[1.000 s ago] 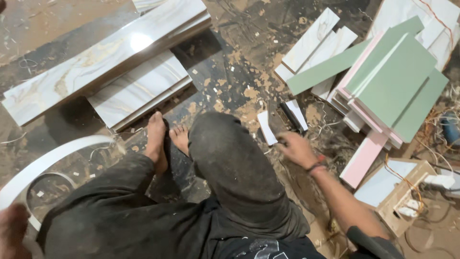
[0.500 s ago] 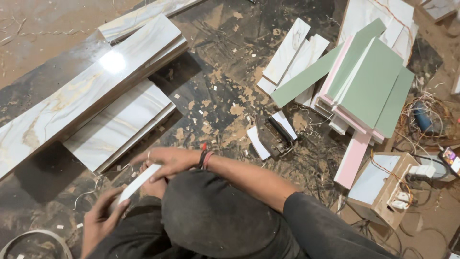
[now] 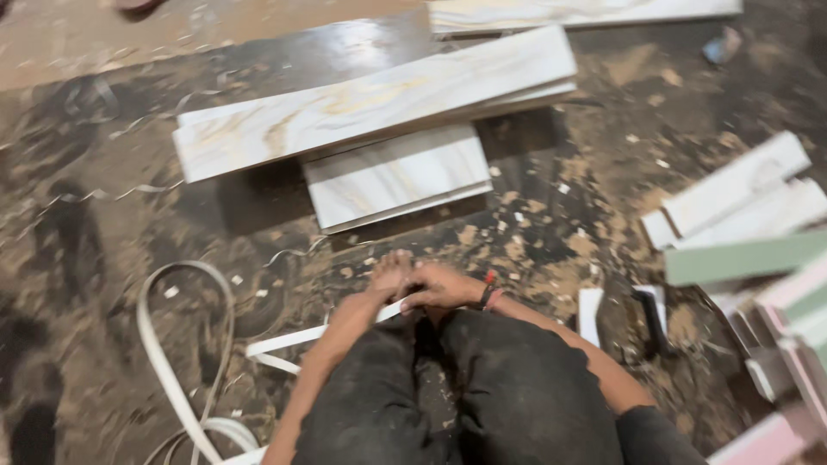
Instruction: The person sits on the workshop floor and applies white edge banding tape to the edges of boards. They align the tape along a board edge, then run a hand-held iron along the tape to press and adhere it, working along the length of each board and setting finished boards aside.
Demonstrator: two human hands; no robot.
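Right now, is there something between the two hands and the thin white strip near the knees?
Nothing visible. The left hand and the right hand are both already on the thin white strip, which runs out to the left over the dusty floor.

Dim, warm light; motion blur throughout; soft glare on the marbled panels.

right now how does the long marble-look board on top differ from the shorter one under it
The long marble-look board reaches much farther to left and right than the shorter board. The long board lies on top, overlapping the shorter board's far edge; the shorter board lies lower and nearer the person's hands. The long board carries stronger tan veining, the shorter one looks paler. Both are glossy, whitish, and lie flat at a similar slant on the dusty floor.
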